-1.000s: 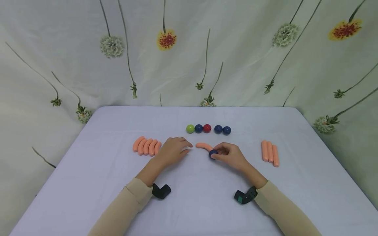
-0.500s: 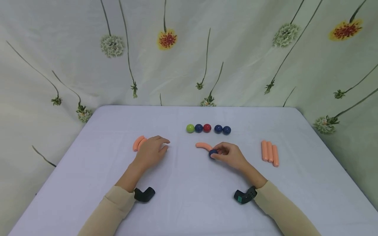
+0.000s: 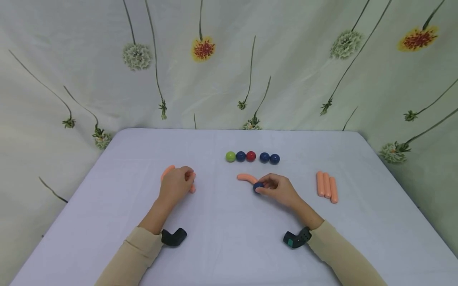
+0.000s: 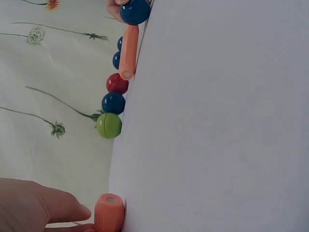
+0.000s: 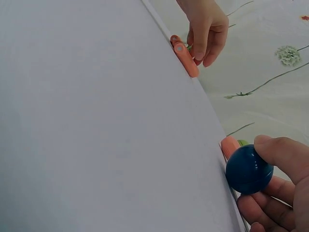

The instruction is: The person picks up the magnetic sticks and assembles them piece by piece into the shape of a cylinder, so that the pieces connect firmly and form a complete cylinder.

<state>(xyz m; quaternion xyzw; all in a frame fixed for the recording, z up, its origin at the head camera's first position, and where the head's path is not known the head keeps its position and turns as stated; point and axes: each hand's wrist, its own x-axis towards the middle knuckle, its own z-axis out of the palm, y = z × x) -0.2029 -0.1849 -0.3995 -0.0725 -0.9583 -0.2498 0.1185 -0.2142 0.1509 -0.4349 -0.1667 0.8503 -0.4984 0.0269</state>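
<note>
My right hand (image 3: 279, 188) pinches a dark blue ball (image 5: 248, 169) between thumb and fingers, just above or on the table. A curved orange stick (image 3: 247, 177) meets the ball at its far left side; the stick's free end shows a pale round spot in the left wrist view. My left hand (image 3: 175, 184) is lowered over a group of short curved orange sticks (image 3: 167, 172), hiding most of them. In the left wrist view its fingers reach down beside the nearest curved stick (image 4: 109, 213), with a small gap at one fingertip; contact farther back is hidden.
Behind the hands stands a row of balls: a green ball (image 3: 230, 156), a blue ball (image 3: 241, 156), a red ball (image 3: 251, 156) and two more blue ones. Straight orange sticks (image 3: 327, 185) lie to the right on the white table (image 3: 229, 246). Flowered cloth (image 3: 286, 59) hangs behind.
My left hand has moved left from beside the curved stick to the group of short curved sticks, then lowered its fingers there. The right hand stays with the blue ball.
</note>
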